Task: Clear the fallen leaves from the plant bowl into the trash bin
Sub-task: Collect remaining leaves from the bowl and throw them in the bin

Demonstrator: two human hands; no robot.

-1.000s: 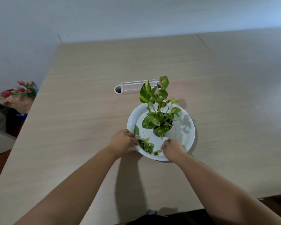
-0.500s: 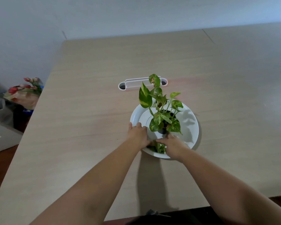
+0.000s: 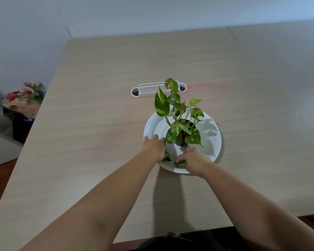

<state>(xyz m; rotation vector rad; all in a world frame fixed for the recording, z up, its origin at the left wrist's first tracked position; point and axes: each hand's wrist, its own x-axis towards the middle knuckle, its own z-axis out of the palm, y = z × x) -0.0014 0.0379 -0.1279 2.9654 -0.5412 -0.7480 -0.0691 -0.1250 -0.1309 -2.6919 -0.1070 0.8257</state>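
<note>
A: Both your hands have closed in since a second ago — the loose pile that lay open between them on the near rim is now mostly under your palms.

B: What's each one doing?

A: Your left hand point(image 3: 155, 146) lies across the left rim of the white plant bowl point(image 3: 214, 140), fingers curled down over the near edge with a dark scrap of leaf under them; can't tell if it's pinching that or just steadying the bowl. Your right hand point(image 3: 192, 159) is cupped over the fallen leaves point(image 3: 182, 164) at the near rim, fingers bent around a green clump — looks like a grasp on them.

B: Progress?

A: Early, by my read. Leaves are gathered but none have left the bowl, and no trash bin shows anywhere in view. All the carrying and dumping is left.

B: Materials?

A: Bowl is round, shallow, smooth and glossy white — plastic or glazed, can't say. A small dark pot sits at its centre holding a pothos plant point(image 3: 178, 122), its leaves waxy, heart-shaped, green mottled yellow. Fallen bits are small, crumpled, limp-looking. Table point(image 3: 91, 127) is pale matte wood-grain laminate with a white oblong cable slot point(image 3: 147, 89) beyond the plant. Tulip bouquet point(image 3: 25, 96) off the left edge.
</note>
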